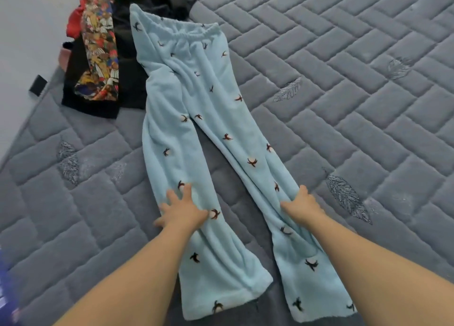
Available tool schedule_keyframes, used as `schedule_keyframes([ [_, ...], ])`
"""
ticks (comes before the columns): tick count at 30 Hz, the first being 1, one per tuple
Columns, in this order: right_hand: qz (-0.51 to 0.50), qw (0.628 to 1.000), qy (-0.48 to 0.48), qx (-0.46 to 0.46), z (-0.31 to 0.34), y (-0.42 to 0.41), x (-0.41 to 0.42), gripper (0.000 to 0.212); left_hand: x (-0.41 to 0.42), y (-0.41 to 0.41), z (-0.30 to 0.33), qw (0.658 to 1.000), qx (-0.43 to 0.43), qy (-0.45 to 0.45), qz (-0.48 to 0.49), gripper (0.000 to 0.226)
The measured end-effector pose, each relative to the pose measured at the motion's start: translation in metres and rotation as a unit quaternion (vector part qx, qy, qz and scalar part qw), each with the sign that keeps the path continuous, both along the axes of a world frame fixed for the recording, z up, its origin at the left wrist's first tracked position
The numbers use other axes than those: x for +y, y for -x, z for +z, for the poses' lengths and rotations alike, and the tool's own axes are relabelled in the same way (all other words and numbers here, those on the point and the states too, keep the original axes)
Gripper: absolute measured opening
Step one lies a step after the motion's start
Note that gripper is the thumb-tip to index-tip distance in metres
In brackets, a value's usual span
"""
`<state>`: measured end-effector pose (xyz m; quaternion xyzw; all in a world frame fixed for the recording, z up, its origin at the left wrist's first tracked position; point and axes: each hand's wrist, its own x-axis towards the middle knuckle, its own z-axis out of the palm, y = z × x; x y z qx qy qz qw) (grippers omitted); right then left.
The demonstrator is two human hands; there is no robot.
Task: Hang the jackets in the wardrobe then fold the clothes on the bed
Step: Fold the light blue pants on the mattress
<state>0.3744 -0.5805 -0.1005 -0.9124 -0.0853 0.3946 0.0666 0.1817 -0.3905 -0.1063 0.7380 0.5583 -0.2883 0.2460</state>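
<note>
Counting what lies before you: one pair of light blue fleece trousers [196,129] with small dark bird motifs, spread lengthwise on the grey quilted bed [344,92], waistband far from you, two legs splayed toward you. One heap of clothes [103,62] sits at the far left corner, touching the trousers' waistband side — you can pick out a black garment, a multicoloured printed one and a red piece, but how many items the heap holds cannot be told; its top is cut off by the frame edge. A small black tab [38,85] shows at the bed's left edge. A blurred blue-purple patch at the lower left corner cannot be identified.

Your left hand [181,209] lies flat on the left trouser leg, fingers spread apart and straight, pressing the fabric. Your right hand [303,204] is on the right leg, fingers curled into the fleece and bunching it — the fingertips are hidden in the fold.
</note>
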Motion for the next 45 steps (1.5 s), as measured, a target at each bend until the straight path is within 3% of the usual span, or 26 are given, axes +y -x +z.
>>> schedule_keyframes([
  [2,-0.011,0.997,-0.062,0.031,-0.008,0.016,0.000,0.047,-0.002,0.009,-0.014,0.995,-0.039,0.019,0.089,0.091],
  [4,-0.037,0.986,-0.113,0.113,-0.010,0.039,0.007,0.042,-0.006,0.014,-0.023,0.985,-0.116,-0.003,0.124,0.073],
  [6,-0.079,0.965,-0.098,0.232,-0.004,0.054,0.017,0.044,-0.012,0.016,-0.024,0.979,-0.158,0.021,0.127,0.058],
  [9,-0.069,0.948,-0.012,0.310,0.012,0.044,0.018,0.050,-0.033,0.025,-0.008,0.976,-0.086,0.197,0.039,0.052],
  [11,-0.020,0.960,0.069,0.269,0.023,0.019,0.006,0.055,-0.044,0.030,0.010,0.937,0.025,0.347,-0.021,0.048],
  [13,0.074,0.968,0.163,0.173,0.029,-0.008,-0.011,0.049,-0.037,0.030,0.023,0.908,0.099,0.407,-0.005,0.051],
  [14,0.117,0.964,0.201,0.131,0.033,-0.019,-0.017,0.049,-0.027,0.028,0.027,0.918,0.085,0.388,0.016,0.054],
  [16,0.170,0.955,0.228,0.090,0.035,-0.037,-0.023,0.052,0.003,0.020,0.026,0.977,-0.023,0.207,0.052,0.056],
  [18,0.120,0.977,0.157,0.078,0.032,-0.044,-0.010,0.045,0.039,0.006,0.019,0.987,-0.135,0.002,0.085,0.058],
  [19,0.046,0.994,0.071,0.070,0.027,-0.046,0.002,0.040,0.055,-0.003,0.016,0.975,-0.184,-0.028,0.122,0.062],
  [22,-0.133,0.979,-0.129,0.080,0.008,-0.033,0.052,0.055,0.085,-0.033,0.001,0.947,-0.244,0.039,0.207,0.073],
  [24,-0.164,0.962,-0.178,0.123,-0.001,-0.014,0.086,0.059,0.094,-0.044,-0.010,0.948,-0.253,0.045,0.185,0.057],
  [26,-0.174,0.951,-0.167,0.193,-0.007,0.003,0.103,0.060,0.094,-0.048,-0.013,0.922,-0.325,0.058,0.201,0.043],
  [28,-0.167,0.950,-0.118,0.235,-0.007,0.006,0.104,0.057,0.093,-0.047,-0.011,0.898,-0.372,0.061,0.228,0.045],
  [31,-0.172,0.952,-0.041,0.250,0.003,-0.010,0.093,0.059,0.101,-0.050,-0.001,0.911,-0.360,0.030,0.197,0.028],
  [33,-0.230,0.942,-0.044,0.239,0.010,-0.031,0.078,0.051,0.113,-0.046,0.004,0.880,-0.382,0.026,0.279,0.025],
  [35,-0.304,0.939,-0.075,0.143,0.016,-0.057,0.061,0.047,0.123,-0.025,0.010,0.845,-0.377,0.023,0.379,0.026],
  [37,-0.320,0.946,-0.031,-0.045,0.023,-0.074,0.049,0.056,0.130,0.015,0.009,0.856,-0.308,-0.016,0.415,0.031],
  [39,-0.179,0.955,0.070,-0.224,0.029,-0.068,0.058,0.063,0.137,0.046,0.010,0.906,-0.205,-0.066,0.365,0.038],
  [41,0.002,0.953,0.010,-0.303,0.034,-0.039,0.086,0.063,0.149,0.041,0.015,0.918,-0.211,-0.103,0.320,0.032],
  [43,0.090,0.970,-0.118,-0.193,0.033,0.008,0.124,0.058,0.165,0.011,0.025,0.908,-0.277,-0.087,0.303,0.026],
  [45,0.056,0.984,-0.156,0.061,0.027,0.059,0.154,0.070,0.182,-0.015,0.028,0.904,-0.306,-0.040,0.295,0.050],
])
